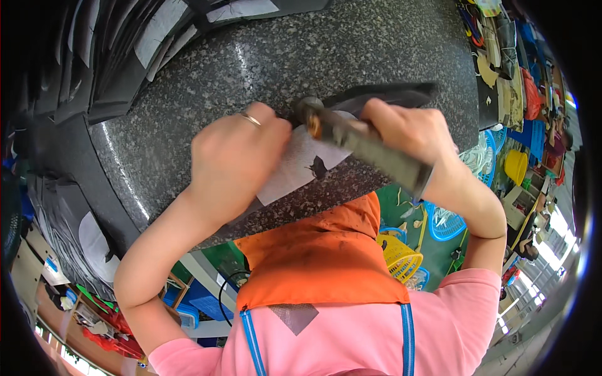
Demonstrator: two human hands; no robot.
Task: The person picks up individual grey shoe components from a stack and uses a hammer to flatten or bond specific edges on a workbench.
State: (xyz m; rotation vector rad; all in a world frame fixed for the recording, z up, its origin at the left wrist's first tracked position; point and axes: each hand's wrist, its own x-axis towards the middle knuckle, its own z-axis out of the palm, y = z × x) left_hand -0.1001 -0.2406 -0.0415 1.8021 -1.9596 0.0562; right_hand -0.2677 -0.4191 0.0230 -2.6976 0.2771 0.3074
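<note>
My right hand [407,131] is closed around a hammer [382,153]. The hammer's rounded head lies toward my left hand and its thick grey shaft slants back toward me; motion blurs it slightly. Beneath it on the speckled dark stone slab [351,47] lies a black sheet piece with a pale backing patch [288,172] and a small black cut-out mark. My left hand [235,156], with a ring on it, has its fingers curled down on the piece's left edge. Its fingertips are partly hidden.
Stacked black pieces with pale patches [160,31] stand along the slab's far left, and another pile [69,219] lies at the left. At right, below the slab, are blue baskets [448,222] and a yellow basket [401,257]. An orange apron [320,263] touches the near edge.
</note>
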